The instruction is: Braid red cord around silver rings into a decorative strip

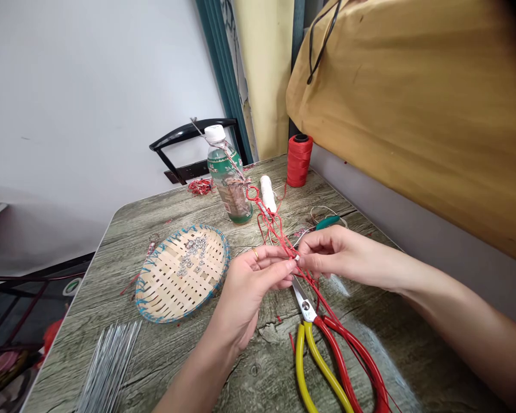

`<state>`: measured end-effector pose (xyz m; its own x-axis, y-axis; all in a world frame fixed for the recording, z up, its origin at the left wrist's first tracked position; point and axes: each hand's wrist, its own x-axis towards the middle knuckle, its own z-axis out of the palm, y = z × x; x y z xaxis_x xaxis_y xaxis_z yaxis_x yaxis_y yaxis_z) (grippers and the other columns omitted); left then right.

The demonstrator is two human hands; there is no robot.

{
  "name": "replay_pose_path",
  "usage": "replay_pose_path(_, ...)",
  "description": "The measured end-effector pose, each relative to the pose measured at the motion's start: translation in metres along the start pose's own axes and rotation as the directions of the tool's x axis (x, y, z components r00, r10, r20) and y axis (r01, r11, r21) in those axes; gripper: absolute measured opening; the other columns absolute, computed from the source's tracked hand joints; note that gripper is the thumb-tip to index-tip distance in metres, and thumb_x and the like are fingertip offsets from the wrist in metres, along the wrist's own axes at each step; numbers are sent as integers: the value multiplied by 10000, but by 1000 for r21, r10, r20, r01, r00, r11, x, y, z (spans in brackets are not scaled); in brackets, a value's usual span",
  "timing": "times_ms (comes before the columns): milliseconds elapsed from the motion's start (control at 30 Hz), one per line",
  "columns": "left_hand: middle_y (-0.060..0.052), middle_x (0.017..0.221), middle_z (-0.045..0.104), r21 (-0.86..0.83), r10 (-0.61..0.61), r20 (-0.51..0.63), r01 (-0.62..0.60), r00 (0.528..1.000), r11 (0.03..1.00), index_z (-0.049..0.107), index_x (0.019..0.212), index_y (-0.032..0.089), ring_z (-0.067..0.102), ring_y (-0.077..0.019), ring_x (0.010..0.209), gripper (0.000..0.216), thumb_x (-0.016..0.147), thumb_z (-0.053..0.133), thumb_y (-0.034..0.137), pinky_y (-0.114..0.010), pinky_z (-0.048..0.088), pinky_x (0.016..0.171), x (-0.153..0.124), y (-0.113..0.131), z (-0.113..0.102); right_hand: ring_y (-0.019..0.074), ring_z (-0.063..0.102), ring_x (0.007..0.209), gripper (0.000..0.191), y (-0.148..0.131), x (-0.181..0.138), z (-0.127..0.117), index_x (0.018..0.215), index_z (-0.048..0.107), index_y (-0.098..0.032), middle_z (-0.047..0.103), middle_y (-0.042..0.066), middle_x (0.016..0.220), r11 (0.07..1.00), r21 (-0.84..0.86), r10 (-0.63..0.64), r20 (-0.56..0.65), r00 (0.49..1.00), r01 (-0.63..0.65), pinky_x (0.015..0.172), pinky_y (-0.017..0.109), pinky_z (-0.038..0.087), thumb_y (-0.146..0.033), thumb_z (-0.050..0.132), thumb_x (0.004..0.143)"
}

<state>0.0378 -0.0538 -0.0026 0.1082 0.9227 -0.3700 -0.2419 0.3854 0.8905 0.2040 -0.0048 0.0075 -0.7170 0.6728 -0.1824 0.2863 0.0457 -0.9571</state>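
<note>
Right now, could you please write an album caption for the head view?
Left hand and right hand pinch red cord over a wood-patterned table, near scissors and a woven tray.

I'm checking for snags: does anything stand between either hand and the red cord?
Nothing visible does. The left hand and right hand meet at the red cord, fingertips right at it. The red-handled scissors lie on the table below, not between.
</note>
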Motion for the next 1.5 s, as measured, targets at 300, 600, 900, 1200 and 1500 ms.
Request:
replay_pose_path(300, -10, 712, 641, 16, 35, -11, -35, 999, 999, 641, 803, 110, 567, -65, 615, 172, 661, 707, 181, -184, 466, 602, 3, -1, 1, 87, 378, 536, 165, -4, -3, 6, 701, 573, -155, 457, -43, 576, 945, -321, 8, -153, 988, -57, 486, 214, 290, -231, 454, 786)
replay_pose_path(600, 16, 647, 629, 72, 45, -49, -42, 998, 997, 625, 698, 132, 562, -56, 573, 114, 641, 715, 173, -171, 459, 576, 4, -2, 2, 82, 413, 558, 158, -5, -5, 5, 782, 580, -168, 518, -35, 634, 964, -265, -21, -171, 985, -25, 498, 198, 317, -226, 436, 814)
replay_pose_path(900, -10, 654, 650, 58, 1, 7, -1, 1000, 998, 620, 720, 125, 585, -77, 592, 162, 654, 713, 241, -189, 469, 587, 5, 5, 0, 61, 406, 517, 130, -10, -5, 11, 711, 580, -178, 513, -56, 582, 951, -302, 2, -224, 975, -71, 475, 166, 318, -189, 468, 775)
replay_pose_path(1200, 20, 602, 624, 77, 19, -14, -18, 1000, 997, 609, 671, 136, 556, -60, 548, 118, 662, 700, 209, -173, 457, 562, 7, 3, -1, 56, 414, 514, 86, -5, -4, 13, 685, 562, -179, 509, -59, 575, 973, -214, 33, -246, 969, -87, 467, 157, 318, -176, 501, 745)
replay_pose_path(1500, 19, 617, 640, 90, 45, -69, -39, 997, 995, 628, 677, 141, 565, -72, 555, 137, 625, 730, 217, -182, 458, 562, 14, -3, -1, 76, 410, 522, 75, -2, 2, 8, 703, 560, -156, 499, -33, 600, 993, -12, 111, -166, 980, -115, 474, 190, 308, -142, 487, 709)
